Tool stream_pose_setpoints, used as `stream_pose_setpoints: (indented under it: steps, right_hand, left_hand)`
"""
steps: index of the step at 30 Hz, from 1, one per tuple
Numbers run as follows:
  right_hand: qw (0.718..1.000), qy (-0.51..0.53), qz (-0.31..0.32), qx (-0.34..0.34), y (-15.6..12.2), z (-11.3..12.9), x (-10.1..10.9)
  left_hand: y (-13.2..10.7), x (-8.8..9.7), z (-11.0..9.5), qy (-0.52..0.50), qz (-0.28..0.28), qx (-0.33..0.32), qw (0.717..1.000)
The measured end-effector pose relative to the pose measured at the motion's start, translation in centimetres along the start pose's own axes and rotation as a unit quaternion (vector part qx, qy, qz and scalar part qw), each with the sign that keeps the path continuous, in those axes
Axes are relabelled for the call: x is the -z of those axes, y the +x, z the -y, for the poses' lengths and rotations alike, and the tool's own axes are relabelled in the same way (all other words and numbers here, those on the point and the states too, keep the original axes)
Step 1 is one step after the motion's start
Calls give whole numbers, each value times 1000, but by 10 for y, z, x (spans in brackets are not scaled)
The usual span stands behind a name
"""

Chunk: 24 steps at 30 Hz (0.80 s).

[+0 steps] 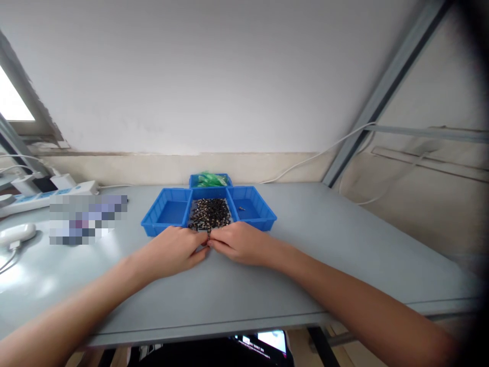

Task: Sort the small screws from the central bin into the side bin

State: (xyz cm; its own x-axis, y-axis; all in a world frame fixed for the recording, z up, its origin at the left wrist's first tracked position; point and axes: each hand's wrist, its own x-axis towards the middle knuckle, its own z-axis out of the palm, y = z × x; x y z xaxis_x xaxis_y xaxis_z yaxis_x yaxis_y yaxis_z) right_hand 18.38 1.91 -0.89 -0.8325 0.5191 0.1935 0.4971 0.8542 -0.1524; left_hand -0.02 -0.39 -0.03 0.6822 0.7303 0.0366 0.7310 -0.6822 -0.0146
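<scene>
My left hand and my right hand meet fingertip to fingertip just in front of the middle blue bin. Both have their fingers pinched together; a tiny dark piece seems to sit between them, too small to name. Behind the fingers, the middle bin holds a heap of small dark and brassy metal parts. To its left stands a blue bin with a bare floor. On the right, another blue bin has one small metal part lying in it.
A rear blue bin holds green plastic bags. At the left are a white power strip with plugs, a blurred-out item and a white device with a cable. A lit phone screen shows below the table's front edge.
</scene>
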Motion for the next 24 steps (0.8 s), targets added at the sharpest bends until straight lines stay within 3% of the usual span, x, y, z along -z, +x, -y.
stream_pose_setpoints:
  steps: [24]
  right_hand:
    - [1000, 2, 5, 9, -2, -5, -6]
  left_hand:
    - [-1, -3, 3, -27, 6, -28, 999]
